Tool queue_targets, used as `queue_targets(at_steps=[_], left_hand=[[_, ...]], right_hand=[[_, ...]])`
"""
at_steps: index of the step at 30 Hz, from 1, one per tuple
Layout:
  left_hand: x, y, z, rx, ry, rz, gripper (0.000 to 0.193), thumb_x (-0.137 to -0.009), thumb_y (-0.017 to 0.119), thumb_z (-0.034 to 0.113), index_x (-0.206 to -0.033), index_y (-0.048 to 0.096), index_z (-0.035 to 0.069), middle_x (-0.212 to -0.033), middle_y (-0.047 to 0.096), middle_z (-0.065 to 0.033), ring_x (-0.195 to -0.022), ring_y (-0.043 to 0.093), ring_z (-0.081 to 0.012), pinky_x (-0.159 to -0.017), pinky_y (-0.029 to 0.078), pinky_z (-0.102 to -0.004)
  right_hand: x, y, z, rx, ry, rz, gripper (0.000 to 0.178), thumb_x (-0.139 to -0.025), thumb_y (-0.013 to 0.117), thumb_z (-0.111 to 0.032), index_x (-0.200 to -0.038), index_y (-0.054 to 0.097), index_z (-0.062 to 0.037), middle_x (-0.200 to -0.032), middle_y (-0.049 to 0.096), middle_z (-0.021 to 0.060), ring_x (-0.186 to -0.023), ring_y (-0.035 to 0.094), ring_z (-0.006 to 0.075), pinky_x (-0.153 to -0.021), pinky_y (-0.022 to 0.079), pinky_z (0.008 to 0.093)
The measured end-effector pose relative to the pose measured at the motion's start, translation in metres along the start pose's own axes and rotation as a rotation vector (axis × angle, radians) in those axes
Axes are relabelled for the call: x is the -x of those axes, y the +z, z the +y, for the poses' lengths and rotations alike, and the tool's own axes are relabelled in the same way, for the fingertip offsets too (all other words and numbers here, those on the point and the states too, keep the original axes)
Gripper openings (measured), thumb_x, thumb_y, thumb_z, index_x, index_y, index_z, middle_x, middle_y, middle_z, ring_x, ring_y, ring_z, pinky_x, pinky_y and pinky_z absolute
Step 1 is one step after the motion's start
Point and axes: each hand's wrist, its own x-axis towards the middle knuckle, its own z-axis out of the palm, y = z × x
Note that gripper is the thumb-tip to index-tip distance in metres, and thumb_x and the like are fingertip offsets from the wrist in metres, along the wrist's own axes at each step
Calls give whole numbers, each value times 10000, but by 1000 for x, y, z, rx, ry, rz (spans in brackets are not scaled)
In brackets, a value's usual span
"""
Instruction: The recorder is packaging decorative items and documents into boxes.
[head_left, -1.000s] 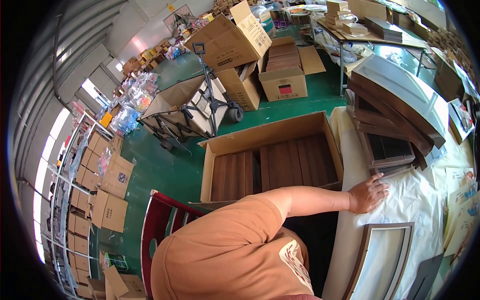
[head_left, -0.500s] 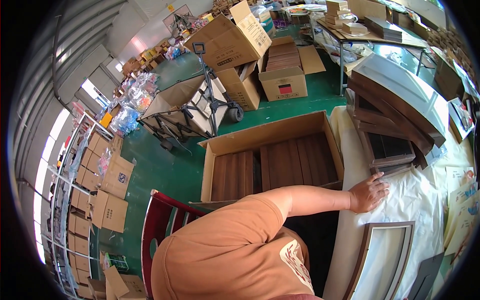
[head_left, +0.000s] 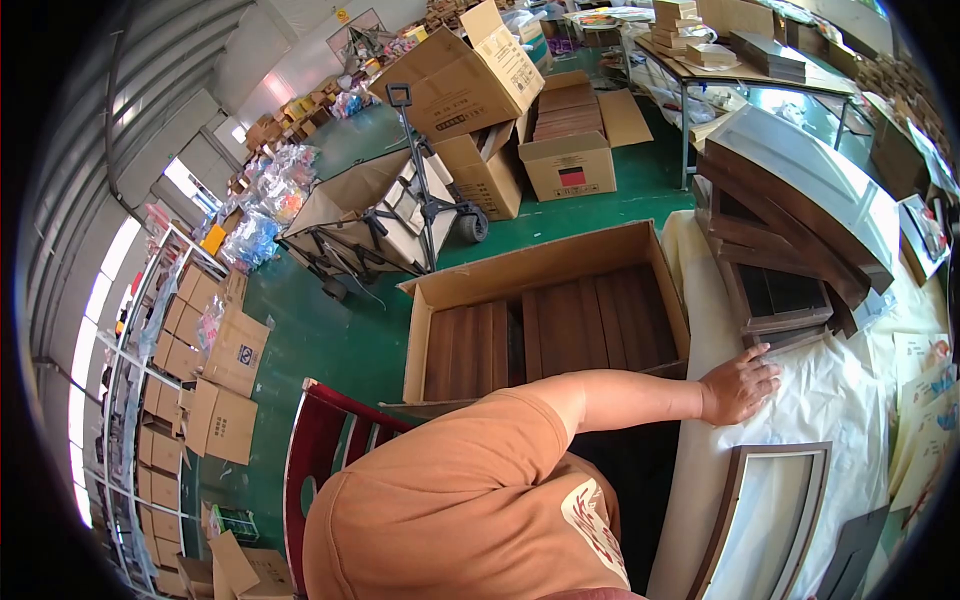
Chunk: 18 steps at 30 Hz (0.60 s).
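My left hand point(head_left: 740, 386) rests on the white sheet-covered table point(head_left: 680, 460), palm down, with the fingers loosely spread and nothing held. Its fingertips lie close to the lower edge of a stack of dark brown frames point(head_left: 785, 292), the uppermost of which show glossy panes. On the same sheet, nearer than the hand, lies a brown picture frame point(head_left: 722, 520) with a pale inner border. A dark flat panel point(head_left: 850, 555) is to the right of that frame. My left arm reaches across from the orange sleeve. No part of my right hand is visible.
Left of the table, an open carton point(head_left: 540, 270) holds rows of dark brown frames. A red chair point(head_left: 300, 460) stands behind my shoulder. Farther off are a folding cart point(head_left: 345, 210), more cartons point(head_left: 568, 165) and a work table point(head_left: 760, 75). Shelves with boxes point(head_left: 165, 400) line the left.
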Motion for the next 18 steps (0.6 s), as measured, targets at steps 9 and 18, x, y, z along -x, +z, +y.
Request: queue_targets(at_steps=[9, 18], left_hand=[[1, 0, 1, -3, 2, 9, 351, -955, 608, 192, -1232, 692, -7, -1308, 644, -186, -1217, 611, -313, -1288, 216, -529], [3, 19, -3, -62, 57, 86, 323, -942, 619, 194, -1197, 692, 9, -1271, 659, -179, -1166, 637, -301, -1256, 283, -547]], right_hand=[[-43, 67, 67, 142, -316, 61, 345, -1081, 550, -272, -1247, 714, -19, -1149, 747, 135, -1009, 677, 278, -927, 524, 340], [-21, -1, 117, 451, -603, 125, 364, -1110, 501, -240, -1326, 676, -5, -1204, 730, 116, -1080, 673, 258, -987, 504, 330]])
